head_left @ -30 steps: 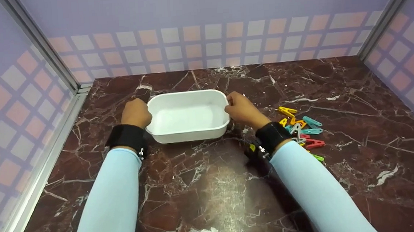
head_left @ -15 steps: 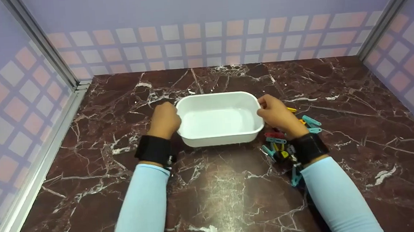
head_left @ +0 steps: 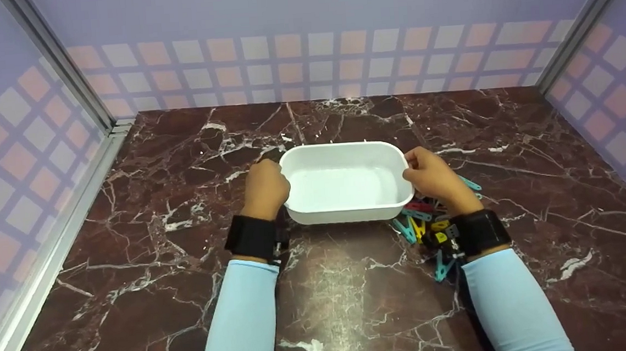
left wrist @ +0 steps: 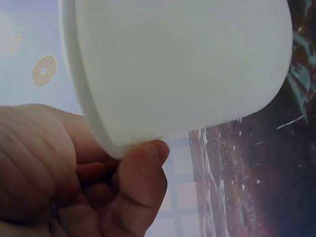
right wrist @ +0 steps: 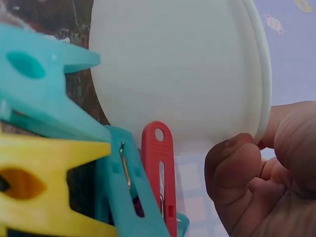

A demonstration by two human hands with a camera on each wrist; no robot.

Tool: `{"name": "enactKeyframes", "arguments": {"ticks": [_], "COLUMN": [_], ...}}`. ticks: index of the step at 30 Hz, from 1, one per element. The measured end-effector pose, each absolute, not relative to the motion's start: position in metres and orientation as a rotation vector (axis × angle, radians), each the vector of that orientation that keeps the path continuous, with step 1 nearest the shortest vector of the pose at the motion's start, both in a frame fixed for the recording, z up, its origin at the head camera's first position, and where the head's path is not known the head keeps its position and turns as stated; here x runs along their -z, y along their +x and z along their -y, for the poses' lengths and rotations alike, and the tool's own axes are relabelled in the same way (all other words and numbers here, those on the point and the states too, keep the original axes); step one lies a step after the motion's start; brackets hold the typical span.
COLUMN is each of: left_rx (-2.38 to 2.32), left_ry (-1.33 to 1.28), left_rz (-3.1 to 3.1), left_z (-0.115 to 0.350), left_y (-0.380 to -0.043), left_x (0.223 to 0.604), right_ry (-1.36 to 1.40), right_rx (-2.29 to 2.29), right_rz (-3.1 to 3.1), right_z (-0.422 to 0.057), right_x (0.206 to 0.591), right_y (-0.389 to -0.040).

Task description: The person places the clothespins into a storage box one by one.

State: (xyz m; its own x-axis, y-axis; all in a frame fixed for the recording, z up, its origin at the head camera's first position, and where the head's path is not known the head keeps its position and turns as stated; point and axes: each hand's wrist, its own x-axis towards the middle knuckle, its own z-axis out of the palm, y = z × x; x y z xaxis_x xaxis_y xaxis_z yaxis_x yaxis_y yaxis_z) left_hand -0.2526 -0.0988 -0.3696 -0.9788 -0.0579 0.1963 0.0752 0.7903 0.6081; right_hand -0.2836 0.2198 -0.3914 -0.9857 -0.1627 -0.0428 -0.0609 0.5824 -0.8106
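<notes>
Holding white basin (head_left: 347, 189) | left hand (head_left: 267, 187), right hand (head_left: 435, 177) pinched ends | long axis paralleled table's (head_left: 172, 295) far edge | clothespins (right wrist: 44, 98) lay nearer right

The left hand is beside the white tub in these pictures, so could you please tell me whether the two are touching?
Touching: the left wrist view shows the left hand pinching the white tub at its rim, without a visible gap.
</notes>
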Motion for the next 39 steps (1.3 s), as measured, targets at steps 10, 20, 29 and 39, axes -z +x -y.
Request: {"name": "enactKeyframes", "arguments": {"ticks": [10,20,29,39], "left_rx": [1.060,1.062,1.082,1.039], "left_ry": [0.028,0.038,-0.002,-0.050], "left_rz": [2.721,2.685,2.726,2.756], "left_z": [0.099,0.095,0.102,0.112], "left_y": [-0.252,-0.249,-0.247,-0.247], "left_x": [0.377,0.381,0.380,0.377], "right_ry": [-0.176,-0.182,-0.178,-0.262], "right_rx": [1.344,1.247,1.140,1.079], "right_rz": [-2.735,-2.814,-2.866,-2.955], "right_z": [-0.217,-0.216,-0.215,-0.218], "right_x": [0.390,0.388,0.379,0.367], "right_y": [-0.280,-0.278,-0.271,-0.267]}}
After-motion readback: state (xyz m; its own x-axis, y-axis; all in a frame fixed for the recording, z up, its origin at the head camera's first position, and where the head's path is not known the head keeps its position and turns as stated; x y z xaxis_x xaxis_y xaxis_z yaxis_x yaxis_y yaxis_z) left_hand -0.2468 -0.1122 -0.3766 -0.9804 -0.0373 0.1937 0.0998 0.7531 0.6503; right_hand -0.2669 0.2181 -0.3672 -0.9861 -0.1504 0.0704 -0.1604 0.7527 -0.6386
